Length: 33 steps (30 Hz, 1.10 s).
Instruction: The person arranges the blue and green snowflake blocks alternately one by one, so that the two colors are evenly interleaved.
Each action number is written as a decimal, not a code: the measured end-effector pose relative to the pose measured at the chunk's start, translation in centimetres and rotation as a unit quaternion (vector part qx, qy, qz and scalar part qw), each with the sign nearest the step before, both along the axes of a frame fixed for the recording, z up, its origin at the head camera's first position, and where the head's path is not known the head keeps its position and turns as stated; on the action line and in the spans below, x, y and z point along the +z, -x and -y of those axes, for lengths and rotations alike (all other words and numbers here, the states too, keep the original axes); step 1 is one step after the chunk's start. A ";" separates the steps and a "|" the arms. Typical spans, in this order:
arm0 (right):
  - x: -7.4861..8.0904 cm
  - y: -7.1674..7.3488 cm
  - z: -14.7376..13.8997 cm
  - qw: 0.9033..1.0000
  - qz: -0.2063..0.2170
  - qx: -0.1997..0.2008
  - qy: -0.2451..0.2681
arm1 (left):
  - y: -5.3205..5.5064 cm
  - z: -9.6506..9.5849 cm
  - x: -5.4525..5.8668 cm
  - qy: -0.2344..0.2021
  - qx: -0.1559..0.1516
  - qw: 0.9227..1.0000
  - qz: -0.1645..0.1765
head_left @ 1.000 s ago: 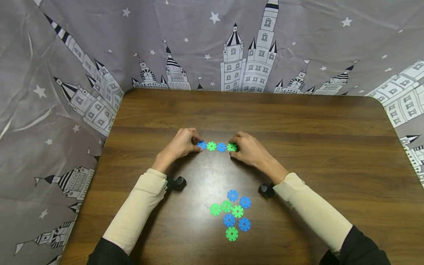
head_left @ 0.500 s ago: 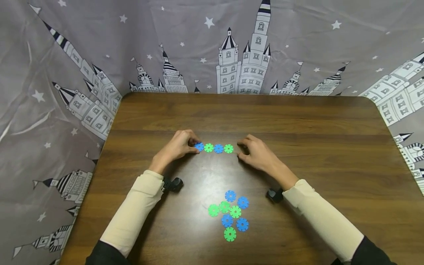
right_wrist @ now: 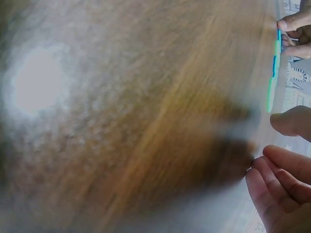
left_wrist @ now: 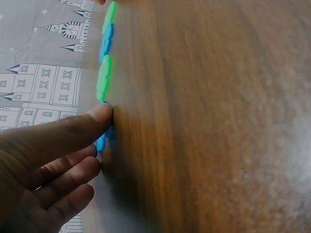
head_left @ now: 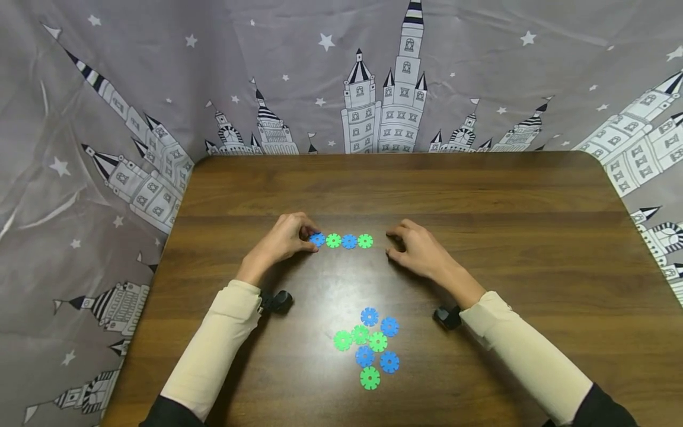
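Observation:
A straight row of notched plastic discs lies on the wooden table, alternating blue and green. At its left end my left hand (head_left: 285, 237) pinches a blue notched disc (head_left: 317, 239) between thumb and fingers. The left wrist view shows the thumb across this blue disc (left_wrist: 101, 144), partly hiding it. Beside it come a green disc (head_left: 333, 240), a second blue disc (head_left: 349, 241) and, at the right end, another green disc (head_left: 365, 241). To the right of the row, a short gap away, my right hand (head_left: 418, 249) holds nothing, its fingers loosely bent and thumb apart.
Nearer the body lies a loose group of blue and green discs, among them a green disc (head_left: 370, 378) at the front and a blue disc (head_left: 389, 362). A grey curtain (head_left: 299, 41) printed with castles hangs behind the table (head_left: 480, 196) and along its left side.
My right hand has let go of the green end disc and drawn back to the right. The left hand keeps its pinch on the blue disc. The camera view has shifted slightly.

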State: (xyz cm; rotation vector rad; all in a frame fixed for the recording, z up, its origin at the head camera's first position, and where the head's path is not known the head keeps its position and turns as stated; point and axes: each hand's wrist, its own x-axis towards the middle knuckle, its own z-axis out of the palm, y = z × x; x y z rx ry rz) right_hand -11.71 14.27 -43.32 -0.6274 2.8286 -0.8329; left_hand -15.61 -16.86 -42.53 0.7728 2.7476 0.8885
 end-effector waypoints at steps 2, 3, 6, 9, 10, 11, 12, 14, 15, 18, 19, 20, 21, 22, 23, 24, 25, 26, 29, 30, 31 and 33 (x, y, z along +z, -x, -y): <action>0.0 -0.1 -0.1 1.000 0.002 0.000 0.000 | -0.1 0.1 0.0 -0.003 0.002 1.000 -0.003; 0.0 -0.1 -0.1 1.000 0.003 0.000 0.000 | -0.2 0.1 0.0 -0.004 0.002 1.000 -0.004; -0.1 -0.2 -0.2 1.000 0.004 -0.001 0.003 | -0.4 0.2 0.1 -0.008 0.007 1.000 -0.010; -0.1 -0.2 -0.2 1.000 0.004 0.000 0.005 | -0.5 0.2 0.1 -0.007 0.013 1.000 -0.006; -0.2 -0.2 -0.2 1.000 0.004 0.001 0.006 | -0.5 0.3 0.0 -0.006 0.015 1.000 -0.003; -0.2 -0.2 -0.3 1.000 0.004 0.001 0.006 | -0.5 0.3 0.0 -0.006 0.015 1.000 0.000; -0.2 -0.2 -0.3 1.000 0.004 0.001 0.006 | -0.5 0.3 -0.1 -0.005 0.015 1.000 0.003; -0.3 -0.2 -0.3 1.000 0.004 0.000 0.005 | -0.5 0.4 -0.3 -0.007 0.012 1.000 0.005; -0.3 -0.2 -0.3 1.000 0.005 -0.001 0.005 | -0.5 0.4 -0.3 -0.008 0.010 1.000 0.004; -0.3 -0.2 -0.3 1.000 0.007 -0.001 0.002 | -0.5 0.4 -0.5 -0.014 0.007 1.000 0.004; -0.3 -0.2 -0.3 1.000 0.007 -0.001 0.002 | -0.5 0.4 -0.5 -0.015 0.006 1.000 0.005; -0.3 -0.2 -0.3 1.000 0.007 -0.001 0.000 | -0.5 0.4 -0.6 -0.015 0.006 1.000 0.006; -0.3 -0.2 -0.3 1.000 0.006 0.000 -0.001 | -0.5 0.4 -0.6 -0.014 0.007 1.000 0.007; -0.3 -0.2 -0.3 1.000 0.005 0.001 -0.001 | -0.5 0.4 -0.6 -0.014 0.007 1.000 0.009; -0.2 -0.3 -0.3 1.000 0.003 0.001 -0.001 | -0.5 0.4 -0.6 -0.013 0.008 1.000 0.011; -0.2 -0.4 -0.2 1.000 0.002 0.003 0.000 | -0.5 0.4 -0.5 -0.013 0.009 1.000 0.012; -0.1 -0.6 -0.2 1.000 0.000 0.005 0.003 | -0.5 0.3 -0.4 -0.013 0.010 1.000 0.014; 0.0 -0.9 -0.2 1.000 -0.003 0.010 0.005 | -0.4 0.3 -0.3 -0.012 0.011 1.000 0.014; 0.4 -2.3 -0.1 0.999 -0.011 0.039 0.016 | -0.3 0.2 -0.1 -0.008 0.012 1.000 0.018; 0.5 -2.9 -0.2 0.998 -0.011 0.052 0.018 | -0.2 0.2 0.0 -0.006 0.012 1.000 0.019; 0.7 -3.6 -0.2 0.998 -0.009 0.067 0.019 | -0.2 0.1 0.1 -0.003 0.009 1.000 0.019; 1.0 -5.1 -0.4 0.995 -0.002 0.096 0.018 | -0.1 0.1 0.2 0.001 0.006 1.000 0.022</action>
